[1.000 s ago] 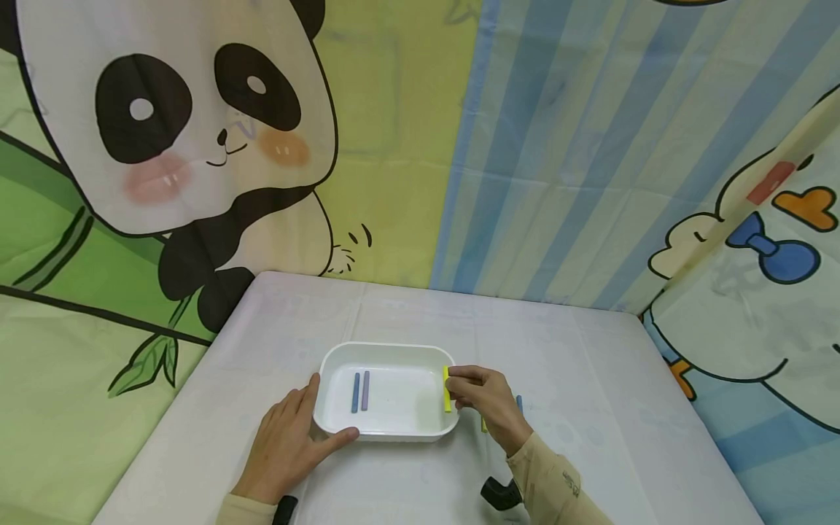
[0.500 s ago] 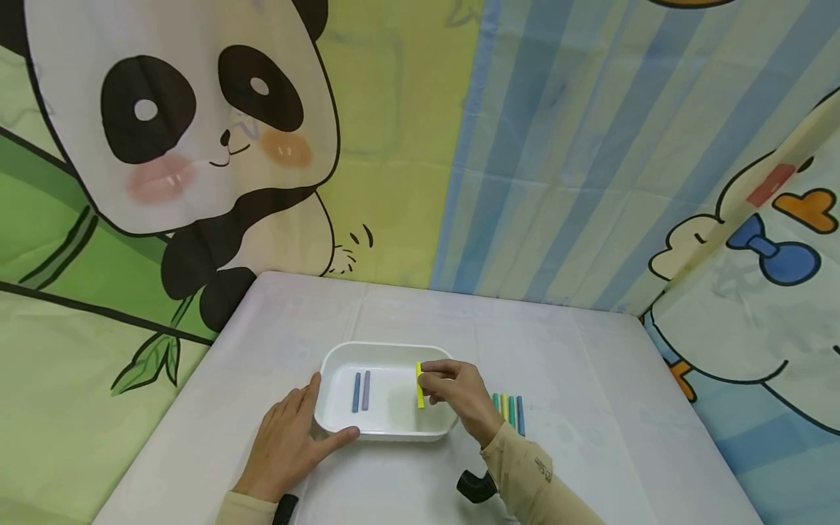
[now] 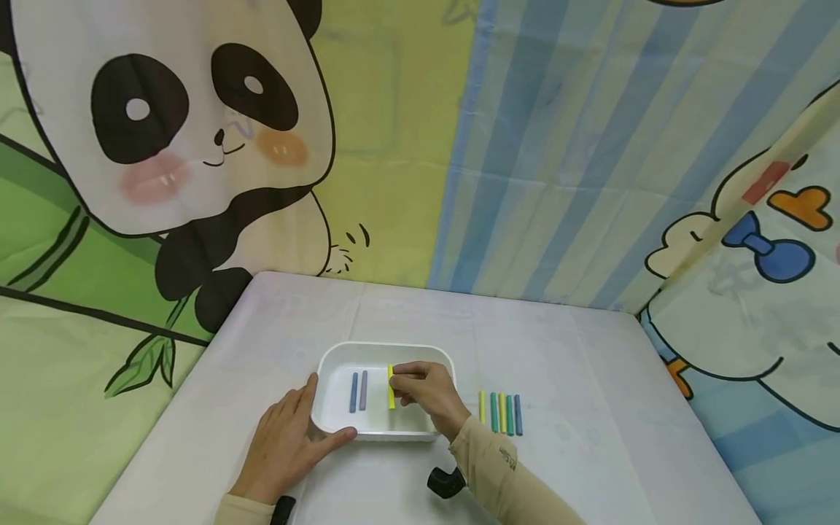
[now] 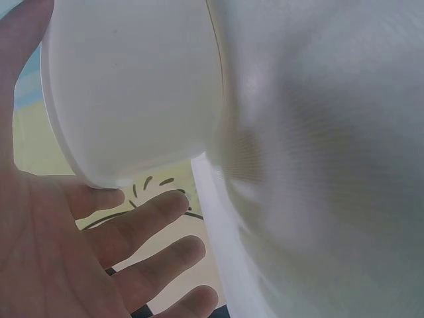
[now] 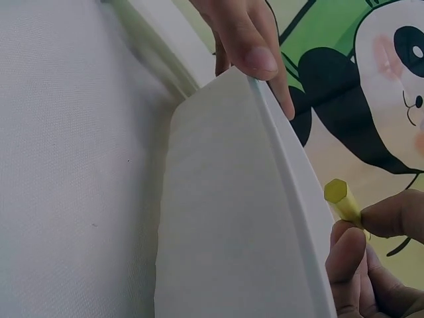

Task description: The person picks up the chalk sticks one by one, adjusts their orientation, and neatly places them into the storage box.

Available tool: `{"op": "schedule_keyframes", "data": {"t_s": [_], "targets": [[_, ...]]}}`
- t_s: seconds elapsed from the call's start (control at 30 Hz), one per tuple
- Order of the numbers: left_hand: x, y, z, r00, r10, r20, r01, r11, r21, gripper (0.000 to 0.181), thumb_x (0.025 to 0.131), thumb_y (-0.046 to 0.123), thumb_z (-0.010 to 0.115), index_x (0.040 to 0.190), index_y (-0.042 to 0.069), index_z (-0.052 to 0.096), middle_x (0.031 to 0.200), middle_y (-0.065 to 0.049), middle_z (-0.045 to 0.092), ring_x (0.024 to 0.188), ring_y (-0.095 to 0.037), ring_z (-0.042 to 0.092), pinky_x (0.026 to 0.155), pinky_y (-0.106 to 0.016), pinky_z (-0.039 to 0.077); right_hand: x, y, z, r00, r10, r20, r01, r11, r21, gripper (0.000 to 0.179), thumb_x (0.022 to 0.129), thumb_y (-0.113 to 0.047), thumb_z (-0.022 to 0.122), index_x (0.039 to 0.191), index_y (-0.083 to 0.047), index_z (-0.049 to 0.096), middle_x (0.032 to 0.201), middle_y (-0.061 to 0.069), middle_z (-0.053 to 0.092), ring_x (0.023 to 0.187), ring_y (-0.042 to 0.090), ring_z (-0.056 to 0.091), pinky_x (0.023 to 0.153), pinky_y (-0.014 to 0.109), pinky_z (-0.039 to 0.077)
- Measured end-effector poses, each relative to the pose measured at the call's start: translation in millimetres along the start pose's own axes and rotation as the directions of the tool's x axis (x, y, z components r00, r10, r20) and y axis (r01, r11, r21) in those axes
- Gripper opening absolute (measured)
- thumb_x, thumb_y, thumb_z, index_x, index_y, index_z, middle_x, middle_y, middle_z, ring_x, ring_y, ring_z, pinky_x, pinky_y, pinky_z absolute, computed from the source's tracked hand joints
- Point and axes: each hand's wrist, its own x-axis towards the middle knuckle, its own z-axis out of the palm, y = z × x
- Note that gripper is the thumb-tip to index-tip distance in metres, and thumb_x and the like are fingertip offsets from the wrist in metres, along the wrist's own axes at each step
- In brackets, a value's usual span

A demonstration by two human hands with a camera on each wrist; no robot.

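Note:
My right hand (image 3: pixel 429 390) pinches a slim yellow hexagonal stick (image 3: pixel 391 386) between thumb and fingertips, over the middle of a white tray (image 3: pixel 420 436). In the right wrist view the end face of the yellow stick (image 5: pixel 336 191) shows beyond the tray wall (image 5: pixel 225 192). Inside the tray, to the left, a blue stick (image 3: pixel 354 392) and a purple stick (image 3: pixel 364 390) lie side by side. My left hand (image 3: pixel 282 441) rests with spread, mostly straight fingers against the tray's left end, its thumb at the front rim. The left wrist view shows those fingers (image 4: pixel 142 225) beside the tray wall.
Right of the tray, several sticks lie in a row on the white-covered table (image 3: pixel 590 408): yellow, green and blue, with a blue stick (image 3: pixel 518 415) outermost. A printed cloth (image 3: pixel 380 146) with a panda rises behind the table.
My right hand has moved left with the yellow stick, from the tray's right rim to over its middle. The row of sticks is uncovered. My left hand stays at the tray.

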Motion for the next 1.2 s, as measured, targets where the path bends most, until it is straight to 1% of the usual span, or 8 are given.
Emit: {"op": "schedule_keyframes", "data": {"t_s": [0.2,0.43,0.6,0.77,0.87,1.0,1.2], "targets": [[-0.8,1.6,-1.2,1.000,-0.010,0.013,0.009,1.000,0.006,0.123,0.075,0.086,0.060,0.156,-0.002,0.033,0.133,-0.023,0.055,0.121,-0.041,0.053,0.106,-0.061,0.039,9.1,2.1,13.2,0.999,0.030,-0.033,-0.030,1.000,0.001,0.031,0.085,-0.012,0.077,0.113,0.002,0.072,0.093,0.010,0.073,0.079,0.021,0.069,0.070,0.033,0.060],[-1.1,2.1,-0.9,1.000,-0.004,0.009,0.004,1.000,0.008,0.122,0.075,0.086,0.060,0.156,-0.002,0.033,0.133,-0.024,0.055,0.121,-0.041,0.054,0.105,-0.061,0.040,20.5,7.6,22.7,0.996,0.071,-0.061,-0.073,0.997,-0.016,0.028,0.084,-0.010,0.078,0.110,0.001,0.073,0.090,0.009,0.073,0.077,0.019,0.069,0.070,0.033,0.061],[-1.0,1.5,-1.0,1.000,0.000,0.006,0.000,1.000,0.009,0.121,0.075,0.085,0.061,0.156,-0.002,0.033,0.134,-0.024,0.055,0.121,-0.041,0.054,0.105,-0.061,0.040,26.4,7.5,27.7,0.994,0.090,-0.068,-0.093,0.995,-0.039,0.027,0.085,-0.009,0.077,0.110,0.001,0.073,0.089,0.007,0.073,0.075,0.017,0.069,0.068,0.031,0.060],[-0.8,-0.4,-0.7,1.000,0.014,-0.012,-0.014,1.000,0.006,0.120,0.076,0.084,0.062,0.156,-0.001,0.034,0.133,-0.023,0.056,0.121,-0.040,0.054,0.104,-0.060,0.040,33.6,6.7,33.2,0.992,0.108,-0.060,-0.112,0.992,-0.059,0.026,0.084,-0.008,0.078,0.108,0.002,0.073,0.088,0.007,0.072,0.073,0.016,0.068,0.065,0.028,0.059],[-0.4,-1.3,0.0,1.000,0.019,-0.018,-0.018,1.000,0.002,0.119,0.077,0.084,0.062,0.156,-0.001,0.034,0.133,-0.023,0.056,0.121,-0.040,0.054,0.105,-0.058,0.040,37.6,6.9,37.3,0.992,0.111,-0.068,-0.116,0.990,-0.084,0.024,0.084,-0.006,0.078,0.106,0.002,0.074,0.085,0.007,0.072,0.070,0.015,0.067,0.063,0.027,0.059],[-0.1,-0.9,0.4,1.000,0.015,-0.011,-0.015,1.000,0.001,0.119,0.077,0.084,0.062,0.156,0.000,0.033,0.133,-0.023,0.056,0.122,-0.040,0.054,0.105,-0.059,0.040,41.9,8.4,41.9,0.989,0.108,-0.101,-0.121,0.985,-0.123,0.019,0.082,-0.004,0.078,0.100,0.002,0.075,0.078,0.007,0.071,0.064,0.013,0.064,0.059,0.026,0.058],[0.2,-0.2,-0.1,1.000,0.008,-0.007,-0.008,1.000,0.002,0.119,0.076,0.084,0.062,0.156,0.000,0.033,0.132,-0.022,0.056,0.120,-0.040,0.054,0.105,-0.059,0.040,48.1,14.1,45.3,0.982,0.128,-0.136,-0.152,0.971,-0.185,0.014,0.081,-0.003,0.079,0.094,-0.001,0.075,0.070,0.006,0.069,0.059,0.013,0.062,0.057,0.025,0.054]]}}
